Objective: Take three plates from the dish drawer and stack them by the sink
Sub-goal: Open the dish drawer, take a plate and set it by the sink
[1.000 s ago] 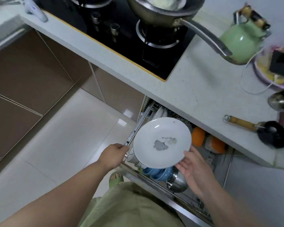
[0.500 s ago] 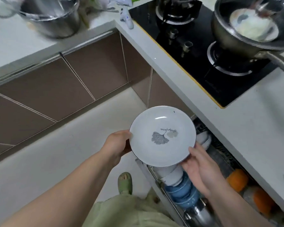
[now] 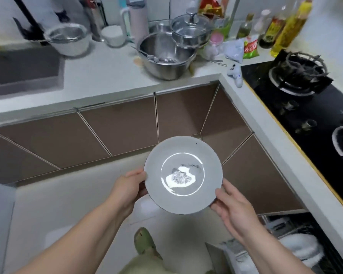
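Observation:
A white plate (image 3: 183, 175) with a grey leaf print and a dark rim is held level in front of me, over the floor. My left hand (image 3: 130, 187) grips its left edge and my right hand (image 3: 233, 204) grips its lower right edge. The open dish drawer (image 3: 297, 246) shows at the bottom right, with white dishes in its rack. The dark sink (image 3: 22, 70) lies in the counter at the far left.
A white counter (image 3: 107, 76) runs along the back with a large steel bowl (image 3: 166, 54), a lidded steel pot (image 3: 190, 32), a foil-lined bowl (image 3: 67, 38), a mug and bottles. A black gas hob (image 3: 305, 103) fills the right counter. Brown cabinet doors stand below.
Both hands lifted the plate away from the drawer and carried it leftward. My view swung left and up, so the drawer slid to the bottom right and the sink counter came into sight.

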